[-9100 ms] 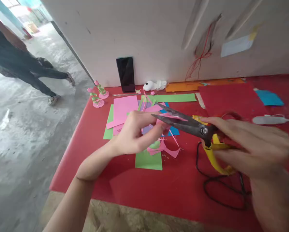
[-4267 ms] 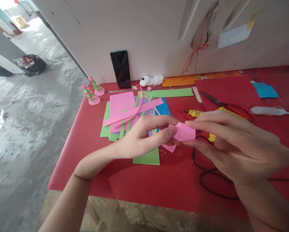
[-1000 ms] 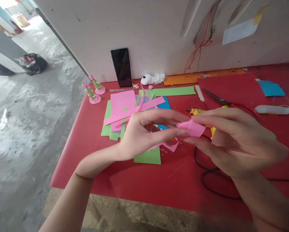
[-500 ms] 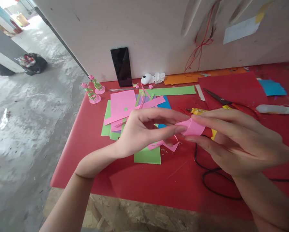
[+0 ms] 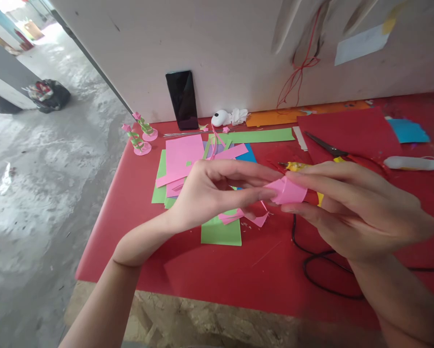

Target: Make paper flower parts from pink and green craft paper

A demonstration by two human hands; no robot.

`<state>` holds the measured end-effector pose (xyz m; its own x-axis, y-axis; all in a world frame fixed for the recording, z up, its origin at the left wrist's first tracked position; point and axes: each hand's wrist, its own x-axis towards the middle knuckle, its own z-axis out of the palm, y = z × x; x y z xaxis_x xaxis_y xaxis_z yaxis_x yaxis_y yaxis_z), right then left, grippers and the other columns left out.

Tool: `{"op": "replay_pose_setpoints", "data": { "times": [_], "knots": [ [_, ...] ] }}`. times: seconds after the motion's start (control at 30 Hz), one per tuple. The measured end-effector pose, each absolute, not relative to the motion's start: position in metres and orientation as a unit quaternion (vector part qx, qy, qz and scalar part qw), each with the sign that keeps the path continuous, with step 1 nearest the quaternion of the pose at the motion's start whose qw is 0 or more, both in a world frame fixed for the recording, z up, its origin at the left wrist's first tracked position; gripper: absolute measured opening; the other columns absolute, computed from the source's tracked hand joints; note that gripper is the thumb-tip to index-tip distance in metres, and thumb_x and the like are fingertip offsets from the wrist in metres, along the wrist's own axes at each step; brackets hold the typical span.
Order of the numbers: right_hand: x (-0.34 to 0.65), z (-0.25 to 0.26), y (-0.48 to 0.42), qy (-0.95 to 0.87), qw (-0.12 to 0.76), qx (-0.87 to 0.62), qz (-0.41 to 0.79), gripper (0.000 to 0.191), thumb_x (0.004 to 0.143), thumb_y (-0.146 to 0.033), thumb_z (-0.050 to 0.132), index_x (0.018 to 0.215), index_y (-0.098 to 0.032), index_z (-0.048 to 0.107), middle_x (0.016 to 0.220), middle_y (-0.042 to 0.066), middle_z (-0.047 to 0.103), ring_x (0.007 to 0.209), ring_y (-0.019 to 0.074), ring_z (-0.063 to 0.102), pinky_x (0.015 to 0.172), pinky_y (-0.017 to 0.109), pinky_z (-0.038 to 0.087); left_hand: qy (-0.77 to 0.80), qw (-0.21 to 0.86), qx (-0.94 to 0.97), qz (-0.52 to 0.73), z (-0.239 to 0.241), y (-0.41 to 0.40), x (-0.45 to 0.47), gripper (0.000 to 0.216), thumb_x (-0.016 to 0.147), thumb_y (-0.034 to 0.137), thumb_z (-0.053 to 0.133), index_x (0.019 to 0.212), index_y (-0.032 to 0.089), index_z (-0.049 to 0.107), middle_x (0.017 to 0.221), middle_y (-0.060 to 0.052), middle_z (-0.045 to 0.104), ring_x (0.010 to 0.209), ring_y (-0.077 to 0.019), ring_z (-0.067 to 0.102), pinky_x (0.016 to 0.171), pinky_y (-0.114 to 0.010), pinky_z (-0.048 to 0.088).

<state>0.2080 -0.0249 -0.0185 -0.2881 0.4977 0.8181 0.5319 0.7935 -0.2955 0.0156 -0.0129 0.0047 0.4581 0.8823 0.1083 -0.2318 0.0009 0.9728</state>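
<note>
Above the red table, near the scissors, the left hand and right hand together pinched a curled pink paper piece, apparently mid-roll, needing a firmer curl.

Left hand and right hand pinching a small curled pink paper piece between fingertips, above the red table, coloured paper pile behind the piece, scissors beyond it, black phone against the wall

Scissors set down; both hands now curl pink paper.
</note>
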Motion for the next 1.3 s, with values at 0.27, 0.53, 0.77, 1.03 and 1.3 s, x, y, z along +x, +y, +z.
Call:
{"op": "replay_pose_setpoints", "data": {
  "times": [0.27, 0.53, 0.77, 1.03, 1.3],
  "knots": [
    [0.208, -0.022, -0.025, -0.788, 0.514, -0.341, 0.004, 0.052, 0.080, -0.024, 0.067, 0.127, -0.041, 0.055, 0.094, -0.005, 0.069, 0.073, 0.0081, 0.062, 0.067, 0.023, 0.056, 0.258, 0.675, 0.546, 0.424, 0.001, -0.010, 0.016, 0.010, 0.075, 0.009, 0.072, 0.077, 0.016, 0.064, 0.072, 0.006, 0.068, 0.062, -0.0038, 0.068, 0.055, -0.010, 0.061],
    [0.209, -0.022, -0.021, -0.794, 0.518, -0.319, -0.003, 0.058, 0.073, -0.020, 0.074, 0.127, -0.035, 0.057, 0.093, -0.004, 0.070, 0.070, 0.0077, 0.060, 0.064, 0.021, 0.055, 0.277, 0.676, 0.565, 0.383, 0.004, -0.008, 0.013, 0.011, 0.074, 0.015, 0.075, 0.076, 0.016, 0.064, 0.070, 0.004, 0.068, 0.061, -0.0052, 0.067, 0.057, -0.010, 0.060],
    [0.212, -0.021, -0.020, -0.802, 0.515, -0.303, 0.007, 0.054, 0.077, -0.022, 0.071, 0.127, -0.036, 0.057, 0.092, -0.005, 0.069, 0.074, 0.0075, 0.061, 0.066, 0.020, 0.053, 0.295, 0.687, 0.572, 0.336, 0.009, -0.007, 0.007, 0.012, 0.076, 0.024, 0.073, 0.075, 0.016, 0.065, 0.069, 0.002, 0.069, 0.065, -0.0090, 0.070, 0.056, -0.012, 0.060],
    [0.212, -0.020, -0.020, -0.825, 0.492, -0.276, 0.004, 0.038, 0.080, -0.022, 0.068, 0.118, -0.026, 0.063, 0.091, -0.003, 0.069, 0.080, 0.0066, 0.063, 0.070, 0.017, 0.054, 0.286, 0.716, 0.559, 0.306, 0.011, -0.004, 0.007, 0.019, 0.075, 0.025, 0.074, 0.071, 0.015, 0.059, 0.065, 0.003, 0.069, 0.059, -0.0078, 0.069, 0.051, -0.011, 0.059],
    [0.209, -0.022, -0.019, -0.823, 0.501, -0.265, -0.049, 0.056, 0.073, -0.022, 0.074, 0.127, -0.027, 0.058, 0.087, -0.003, 0.068, 0.076, 0.0083, 0.062, 0.070, 0.020, 0.054, 0.267, 0.738, 0.512, 0.348, 0.004, -0.006, 0.014, 0.015, 0.078, 0.024, 0.072, 0.076, 0.016, 0.059, 0.065, 0.005, 0.067, 0.064, -0.0080, 0.070, 0.052, -0.011, 0.060]
  ]
}}
